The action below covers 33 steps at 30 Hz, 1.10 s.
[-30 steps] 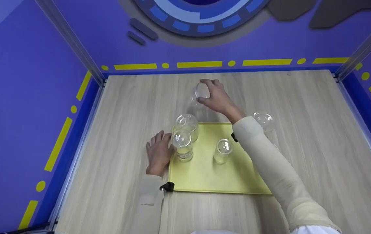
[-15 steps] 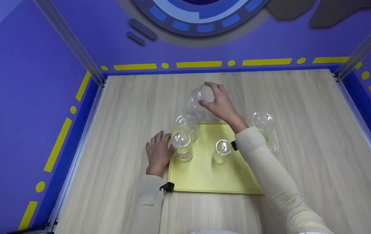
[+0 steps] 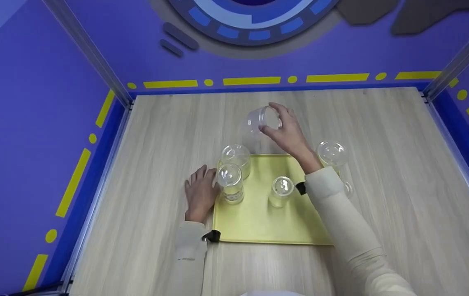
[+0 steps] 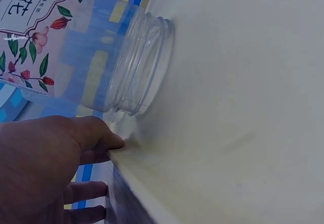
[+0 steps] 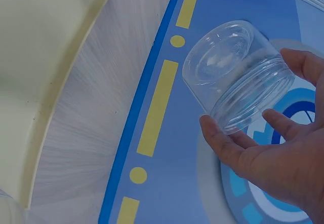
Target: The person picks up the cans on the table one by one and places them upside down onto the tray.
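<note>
My right hand (image 3: 287,131) grips a clear plastic jar (image 3: 257,120) near its rim, above the table behind the yellow tray (image 3: 267,226). The right wrist view shows this jar (image 5: 238,72) tilted, with thumb and fingers around its threaded mouth. Beside the tray's left edge rests my left hand (image 3: 200,191); its thumb touches the rim and the fingers are loosely spread. Close to that thumb, a tall jar with a floral label (image 4: 35,46) stands mouth down on the tray. A wider clear jar (image 3: 235,158) is just behind it.
A small clear jar (image 3: 281,191) stands mid-tray. At the tray's right are a wide clear jar (image 3: 332,153) and another clear jar (image 3: 348,189), partly hidden by my right sleeve. Blue panels (image 3: 53,135) enclose the wooden table (image 3: 156,135).
My right hand has drawn the held jar to the right and turned it, so more of its side shows. My left hand and the jars on the tray have stayed put.
</note>
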Available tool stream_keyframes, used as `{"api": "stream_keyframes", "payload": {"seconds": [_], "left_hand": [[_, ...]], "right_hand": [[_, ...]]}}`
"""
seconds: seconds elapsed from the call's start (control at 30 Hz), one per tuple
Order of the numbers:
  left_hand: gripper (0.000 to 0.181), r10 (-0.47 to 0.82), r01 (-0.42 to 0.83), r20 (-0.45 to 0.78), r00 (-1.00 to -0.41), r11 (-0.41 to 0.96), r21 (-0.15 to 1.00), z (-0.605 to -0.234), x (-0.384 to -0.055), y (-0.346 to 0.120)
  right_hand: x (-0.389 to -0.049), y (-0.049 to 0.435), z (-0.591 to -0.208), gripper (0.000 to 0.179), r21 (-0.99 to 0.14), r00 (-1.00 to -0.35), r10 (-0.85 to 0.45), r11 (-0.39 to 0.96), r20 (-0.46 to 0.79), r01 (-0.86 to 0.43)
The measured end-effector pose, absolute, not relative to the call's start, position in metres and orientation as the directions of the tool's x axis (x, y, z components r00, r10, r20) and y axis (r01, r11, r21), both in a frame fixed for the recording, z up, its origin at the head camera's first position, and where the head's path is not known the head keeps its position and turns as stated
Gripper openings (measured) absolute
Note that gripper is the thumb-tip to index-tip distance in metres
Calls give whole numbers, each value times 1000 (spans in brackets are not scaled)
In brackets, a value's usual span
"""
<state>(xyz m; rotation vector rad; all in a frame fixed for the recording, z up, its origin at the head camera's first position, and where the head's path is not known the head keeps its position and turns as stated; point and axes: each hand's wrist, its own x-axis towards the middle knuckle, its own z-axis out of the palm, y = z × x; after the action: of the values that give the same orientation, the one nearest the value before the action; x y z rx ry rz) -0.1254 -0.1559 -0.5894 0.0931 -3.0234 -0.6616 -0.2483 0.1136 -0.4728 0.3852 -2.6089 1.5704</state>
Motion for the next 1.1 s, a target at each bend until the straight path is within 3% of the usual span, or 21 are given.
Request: {"api": "stream_keyframes", "payload": {"seconds": [0.5,1.1], "left_hand": [[41,-71,-60,10,-997,906,420,-591,-127,-156],[40,-76,-73,-10,-997,910,409,-589,-127,-155]], "right_hand": [[-226,130,-475,71,-944,-975,-97,250,199,-217],[-206,144,-475,70,-981,-988,-45,118,147,-152]]}}
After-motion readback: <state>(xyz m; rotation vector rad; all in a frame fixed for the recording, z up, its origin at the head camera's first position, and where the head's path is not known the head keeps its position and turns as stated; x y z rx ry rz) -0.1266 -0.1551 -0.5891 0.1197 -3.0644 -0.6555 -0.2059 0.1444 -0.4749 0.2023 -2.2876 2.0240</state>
